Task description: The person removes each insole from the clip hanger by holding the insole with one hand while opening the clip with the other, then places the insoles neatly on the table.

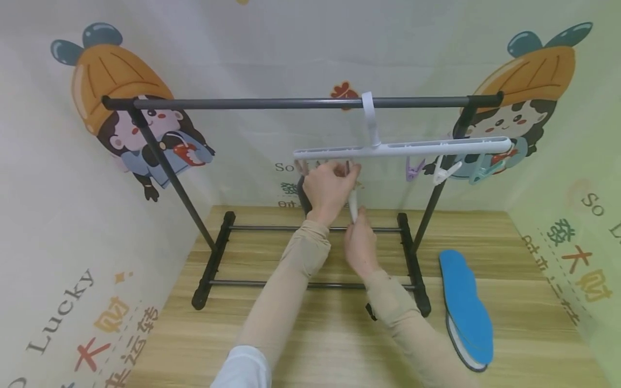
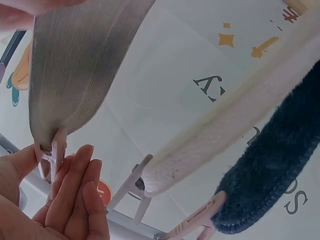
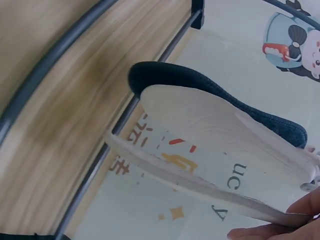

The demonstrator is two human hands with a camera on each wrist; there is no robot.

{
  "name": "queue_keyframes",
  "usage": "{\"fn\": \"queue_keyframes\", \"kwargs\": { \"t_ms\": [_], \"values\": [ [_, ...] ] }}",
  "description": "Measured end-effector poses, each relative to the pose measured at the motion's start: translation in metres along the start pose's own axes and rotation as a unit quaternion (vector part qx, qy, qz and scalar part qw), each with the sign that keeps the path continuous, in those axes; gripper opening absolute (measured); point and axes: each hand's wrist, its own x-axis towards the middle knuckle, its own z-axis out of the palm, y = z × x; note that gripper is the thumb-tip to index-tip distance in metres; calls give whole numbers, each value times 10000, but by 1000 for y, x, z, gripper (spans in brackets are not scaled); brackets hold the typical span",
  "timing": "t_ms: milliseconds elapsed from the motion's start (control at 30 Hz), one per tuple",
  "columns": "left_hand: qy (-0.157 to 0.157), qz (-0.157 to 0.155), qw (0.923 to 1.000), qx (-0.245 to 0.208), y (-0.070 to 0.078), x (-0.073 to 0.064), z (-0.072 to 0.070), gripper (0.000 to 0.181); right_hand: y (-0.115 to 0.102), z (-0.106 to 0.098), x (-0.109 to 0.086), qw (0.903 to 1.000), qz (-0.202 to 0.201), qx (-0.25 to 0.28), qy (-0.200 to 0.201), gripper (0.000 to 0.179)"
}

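My left hand (image 1: 330, 186) is up under a white hanger (image 1: 436, 147), thumb and fingers on either side of a pale pink clip (image 2: 58, 145). That clip overlaps the end of a greyish shoe insole (image 2: 80, 70). Lower down, my right hand (image 1: 361, 242) pinches the same insole; its fingers (image 3: 260, 232) show at the corner of the right wrist view. Beside it hang a white fuzzy insole (image 2: 200, 140) and a dark blue fuzzy insole (image 2: 275, 155), each gripped at its end by a pink clip.
The hanger hooks over the top bar (image 1: 233, 104) of a black rack. Purple, white and teal clips (image 1: 485, 170) dangle from its right half. On the wooden table (image 1: 533, 302), right of the rack, blue insoles (image 1: 466, 307) lie stacked. A patterned backdrop stands behind.
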Motion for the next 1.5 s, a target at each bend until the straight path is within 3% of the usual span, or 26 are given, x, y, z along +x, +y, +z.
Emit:
{"fn": "queue_keyframes", "kwargs": {
  "t_ms": [300, 467, 667, 933, 1167, 1333, 1500],
  "values": [
    [102, -97, 9998, -146, -2, 0, -2, 30, 13, -2, -13, 9993, 85, 367, 6, 50],
    [30, -157, 9998, -117, -5, -2, -1, 32, 25, -15, -25, 9980, -72, 635, 7, 49],
    [-139, -266, 9996, -8, -9, -3, 0, 36, 48, -47, -40, 9982, 84, 573, -127, 45],
    [-304, -360, 9989, -9, -8, -2, -1, 39, 75, -103, -44, 9915, 920, 740, -554, 48],
    [-401, -437, 9982, -102, -8, -7, -2, 50, 107, -137, -42, 9875, 1389, 509, -535, 50],
    [-441, -384, 9982, -156, -8, -9, -2, 53, 134, -162, -37, 9776, 1708, 786, -940, 60],
    [-496, -367, 9981, -83, -10, -12, -3, 51, 167, -180, -32, 9738, 1850, 618, -1169, 62]
  ]
}}
